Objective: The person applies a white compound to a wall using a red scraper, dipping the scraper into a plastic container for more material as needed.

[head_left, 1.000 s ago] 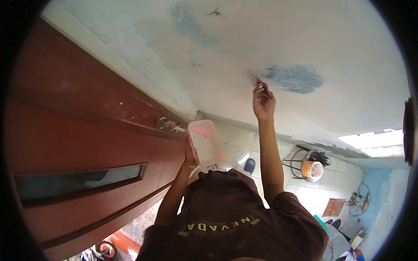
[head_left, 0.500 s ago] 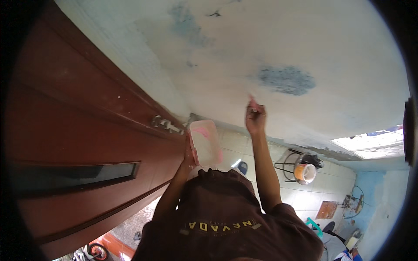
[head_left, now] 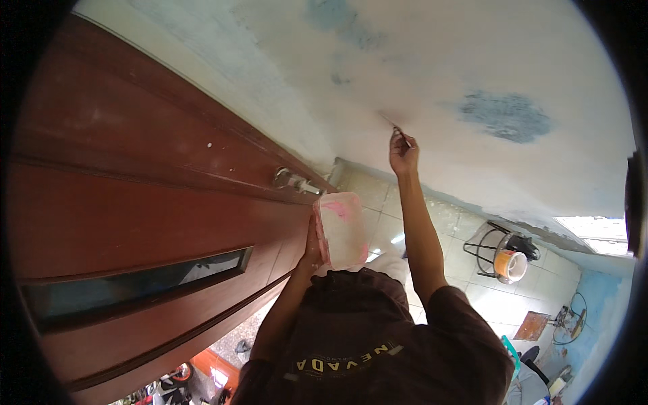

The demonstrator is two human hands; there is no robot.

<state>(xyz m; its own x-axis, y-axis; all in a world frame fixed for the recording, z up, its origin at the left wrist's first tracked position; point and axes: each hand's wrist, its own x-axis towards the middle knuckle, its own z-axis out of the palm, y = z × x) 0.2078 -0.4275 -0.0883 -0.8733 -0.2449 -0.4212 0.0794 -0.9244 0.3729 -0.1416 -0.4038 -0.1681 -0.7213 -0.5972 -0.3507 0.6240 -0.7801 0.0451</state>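
Pale wall (head_left: 432, 61) beyond; I see right hand (head_left: 404, 155), nearer it, pinching a thin scraper (head_left: 393, 124) slanting up-left from the fingers; left hand (head_left: 312, 248) holds tub (head_left: 345, 233) below-left, fingers mostly hidden.

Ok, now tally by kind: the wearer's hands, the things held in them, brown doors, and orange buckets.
Hands: 2 (left hand, right hand)
Held things: 2 (tub, thin tool)
Brown door: 1
Orange bucket: 1
Total: 6
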